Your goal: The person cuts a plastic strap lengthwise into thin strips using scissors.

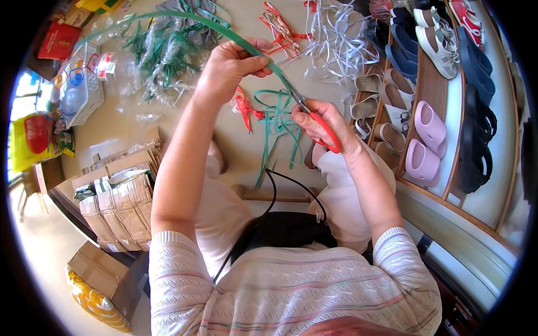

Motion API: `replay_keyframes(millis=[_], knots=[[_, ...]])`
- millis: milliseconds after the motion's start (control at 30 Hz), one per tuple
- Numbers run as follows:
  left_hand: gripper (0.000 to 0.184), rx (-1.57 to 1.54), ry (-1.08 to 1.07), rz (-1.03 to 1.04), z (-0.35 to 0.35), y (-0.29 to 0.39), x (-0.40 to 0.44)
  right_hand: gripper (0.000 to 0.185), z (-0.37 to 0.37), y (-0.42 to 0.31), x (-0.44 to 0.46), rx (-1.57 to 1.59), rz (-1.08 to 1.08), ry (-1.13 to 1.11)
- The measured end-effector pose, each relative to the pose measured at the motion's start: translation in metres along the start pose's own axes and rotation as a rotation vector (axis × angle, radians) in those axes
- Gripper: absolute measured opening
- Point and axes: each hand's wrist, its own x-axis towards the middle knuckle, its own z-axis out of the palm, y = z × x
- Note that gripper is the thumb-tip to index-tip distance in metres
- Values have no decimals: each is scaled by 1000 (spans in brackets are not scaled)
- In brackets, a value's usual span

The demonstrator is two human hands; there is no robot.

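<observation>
At your far left, a yellow bag [31,143] and a white basket [89,92] of clear plastic stand well apart from your work; tied cardboard [117,210] sits lower down. A heap of green strips and clear film [162,53] lies on the floor beyond your left forearm. The green strap [216,27] arcs over that heap to your left hand [231,66], which pinches it between thumb and fingers; its long free end could snag there if you pulled it sharply.

Right of that hand, the strap runs down to the scissors [324,127]. Too much slack could let it twist and the blades slide off line; a pinch crept too near them could put your fingertips at risk. Whether the blades have closed, you cannot tell from here. Below lie a red strip bundle [242,107] and loose green loops [280,115], which might tangle with any piece that drops. Your right hand [328,115] grips the red handles; an awkward wrist angle could skew the cut. White strips [336,47] lie beyond, then the shoe rack [440,84].
</observation>
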Motion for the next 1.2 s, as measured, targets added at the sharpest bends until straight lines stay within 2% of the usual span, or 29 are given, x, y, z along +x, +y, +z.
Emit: replay_keyframes(millis=[200,567,800,900,1200], knots=[[22,133,34,37,7,0,-2,24,2,2,1,55,10,8],[20,144,55,16,13,-3,-3,25,-2,3,0,55,38,8],[16,200,65,-7,17,-2,-5,24,-2,-1,2,-69,27,28],[16,231,71,-84,4,9,-4,23,-3,0,2,-137,7,37],[17,209,55,-38,9,3,-5,25,1,1,7,-213,-107,38]])
